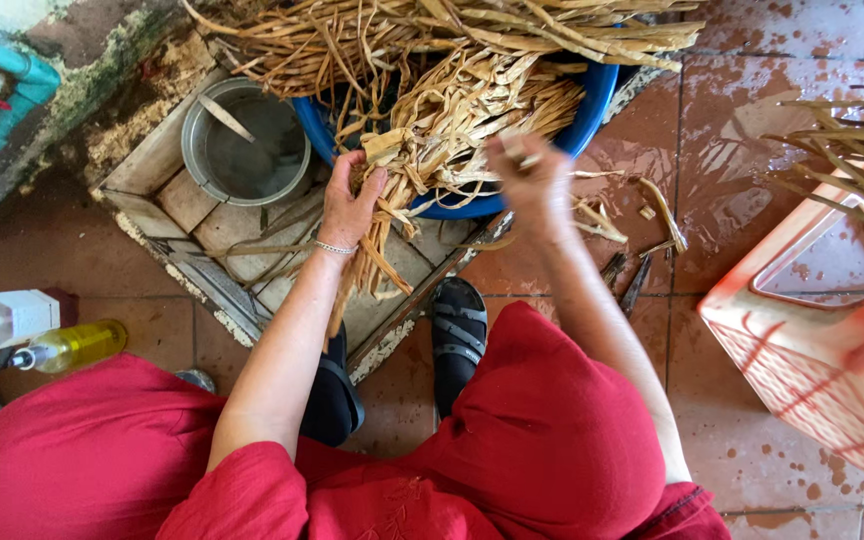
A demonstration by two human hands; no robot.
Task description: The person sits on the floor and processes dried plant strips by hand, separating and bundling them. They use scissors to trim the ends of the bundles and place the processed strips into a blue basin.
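So we're looking straight down at our own lap here, red dress, black sandals [460, 335] on wet reddish floor tiles [752, 130]. Our left hand [350, 200] has its grip closed around a bunch of dried tan leaf strips [422, 150], just left of the frame's centre, and the loose ends of that bunch hang down past the wrist toward our feet. There's a thin bracelet [334, 247] on that wrist. Our right hand [530, 180] is up a bit right of centre, fingers pinched on the top of the same strips, though it's blurry so we can't tell exactly how it's holding.

The rest of the strips are piled in a blue plastic basin [592, 100] at the top middle, spilling over its rim. Just left of it sits a metal bowl [245, 140] in a sunken tiled drain pit. An orange plastic stool [812, 330] is at the right edge, and a yellow-liquid bottle [67, 347] lies at the left.
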